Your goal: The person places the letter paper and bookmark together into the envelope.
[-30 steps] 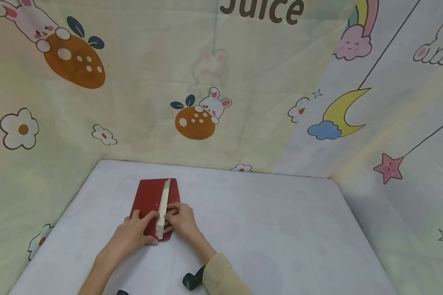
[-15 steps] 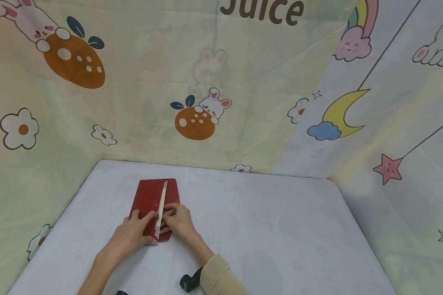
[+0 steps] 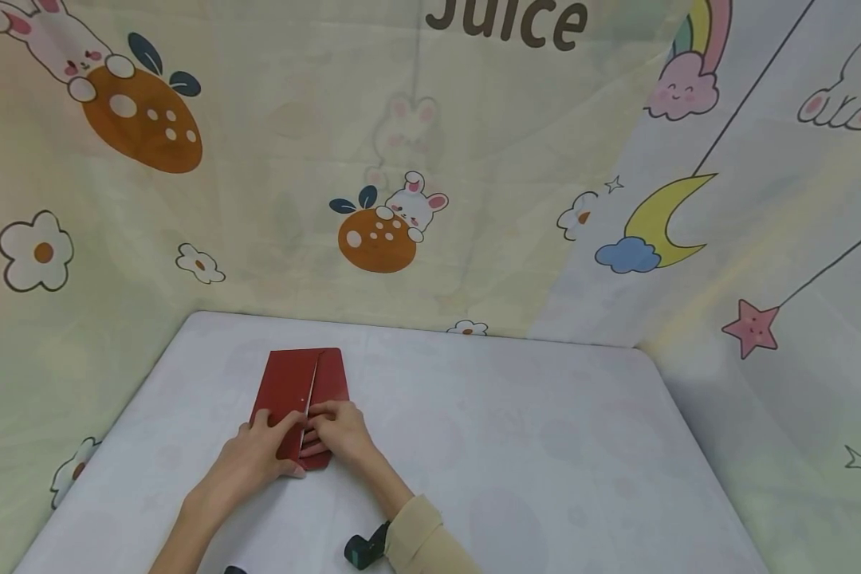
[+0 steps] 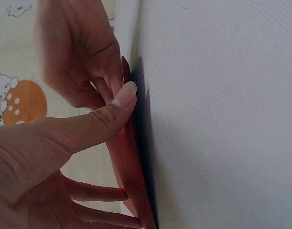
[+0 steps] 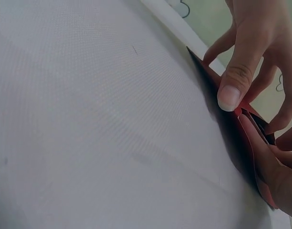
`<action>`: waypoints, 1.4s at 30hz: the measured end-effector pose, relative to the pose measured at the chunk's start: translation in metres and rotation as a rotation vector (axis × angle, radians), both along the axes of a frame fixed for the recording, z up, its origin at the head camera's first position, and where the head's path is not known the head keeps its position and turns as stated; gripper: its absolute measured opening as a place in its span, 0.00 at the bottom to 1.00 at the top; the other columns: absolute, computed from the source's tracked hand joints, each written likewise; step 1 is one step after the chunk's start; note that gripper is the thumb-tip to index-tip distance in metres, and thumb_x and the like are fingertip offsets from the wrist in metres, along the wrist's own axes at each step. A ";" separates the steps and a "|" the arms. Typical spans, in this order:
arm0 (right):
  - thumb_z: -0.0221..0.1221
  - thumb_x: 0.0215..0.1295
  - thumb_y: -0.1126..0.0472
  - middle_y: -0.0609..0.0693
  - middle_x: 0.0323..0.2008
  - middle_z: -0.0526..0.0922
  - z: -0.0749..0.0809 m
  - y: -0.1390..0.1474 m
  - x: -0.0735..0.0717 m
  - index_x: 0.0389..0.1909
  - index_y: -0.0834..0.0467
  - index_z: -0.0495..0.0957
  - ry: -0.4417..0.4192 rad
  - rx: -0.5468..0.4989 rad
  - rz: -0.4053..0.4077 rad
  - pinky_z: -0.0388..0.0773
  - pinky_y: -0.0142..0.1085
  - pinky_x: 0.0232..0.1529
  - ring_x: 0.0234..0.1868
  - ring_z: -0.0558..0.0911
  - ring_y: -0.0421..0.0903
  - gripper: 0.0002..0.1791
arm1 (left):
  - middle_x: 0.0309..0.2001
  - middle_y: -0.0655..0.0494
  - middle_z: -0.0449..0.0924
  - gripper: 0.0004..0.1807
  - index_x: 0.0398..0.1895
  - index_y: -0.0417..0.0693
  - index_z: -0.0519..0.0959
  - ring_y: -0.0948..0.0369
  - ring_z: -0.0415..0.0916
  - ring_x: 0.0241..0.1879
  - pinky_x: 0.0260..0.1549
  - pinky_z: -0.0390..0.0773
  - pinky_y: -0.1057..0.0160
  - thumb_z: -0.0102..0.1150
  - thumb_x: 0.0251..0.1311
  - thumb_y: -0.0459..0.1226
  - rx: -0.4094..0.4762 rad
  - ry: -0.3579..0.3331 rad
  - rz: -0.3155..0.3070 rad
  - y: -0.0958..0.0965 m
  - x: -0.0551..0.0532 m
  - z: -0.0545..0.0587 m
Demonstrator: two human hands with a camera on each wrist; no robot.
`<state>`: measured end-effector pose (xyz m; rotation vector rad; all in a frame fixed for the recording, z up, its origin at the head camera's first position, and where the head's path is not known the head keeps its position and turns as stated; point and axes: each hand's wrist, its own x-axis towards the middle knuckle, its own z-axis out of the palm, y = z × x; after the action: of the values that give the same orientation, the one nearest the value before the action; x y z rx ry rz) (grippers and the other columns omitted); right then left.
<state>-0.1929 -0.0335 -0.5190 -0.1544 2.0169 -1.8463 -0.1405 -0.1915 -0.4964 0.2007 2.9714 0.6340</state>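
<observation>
A red envelope (image 3: 287, 379) lies on the left half of the table, its tapered flap spread to the right. My left hand (image 3: 254, 454) holds its near left part, fingers on top and thumb at the near edge, as the left wrist view also shows. At the slit, my right hand (image 3: 346, 430) has its fingertips on a pale card (image 3: 302, 442), of which only a thin edge shows. In the right wrist view, a right finger lies in the fold of the red envelope (image 5: 253, 155); the rest of the card is hidden inside.
A white cloth-covered table (image 3: 531, 446) stretches away to the right. Printed fabric walls (image 3: 273, 199) close in the back and sides. A black wrist device (image 3: 362, 550) sits beside the right sleeve (image 3: 430, 538).
The pale card with silvery ends, a wide strip a second ago, has slid left into the envelope and now shows as a thin line. My right hand has shifted left; the left hand stays nearly still.
</observation>
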 end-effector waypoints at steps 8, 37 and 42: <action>0.54 0.69 0.72 0.58 0.39 0.89 0.004 0.002 0.002 0.54 0.71 0.80 -0.008 -0.006 0.000 0.87 0.44 0.37 0.37 0.91 0.58 0.16 | 0.50 0.34 0.71 0.39 0.60 0.54 0.76 0.40 0.74 0.42 0.31 0.79 0.45 0.84 0.42 0.48 0.005 -0.013 -0.010 0.000 0.000 0.000; 0.57 0.73 0.59 0.49 0.76 0.68 0.003 0.017 0.007 0.71 0.54 0.74 0.666 0.771 0.398 0.69 0.43 0.72 0.78 0.64 0.52 0.26 | 0.58 0.33 0.75 0.29 0.57 0.42 0.82 0.39 0.71 0.52 0.39 0.83 0.41 0.79 0.51 0.40 -0.108 0.200 -0.126 0.002 0.005 -0.013; 0.57 0.72 0.61 0.49 0.75 0.69 0.000 0.017 0.006 0.70 0.54 0.75 0.687 0.794 0.399 0.68 0.42 0.72 0.78 0.65 0.51 0.26 | 0.54 0.39 0.77 0.29 0.56 0.44 0.81 0.44 0.70 0.46 0.35 0.80 0.45 0.80 0.48 0.38 -0.131 0.241 -0.139 0.003 0.001 -0.017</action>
<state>-0.1868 -0.0165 -0.5186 -0.9663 2.7346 -0.6922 -0.1395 -0.1882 -0.5131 0.5006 3.1756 0.4250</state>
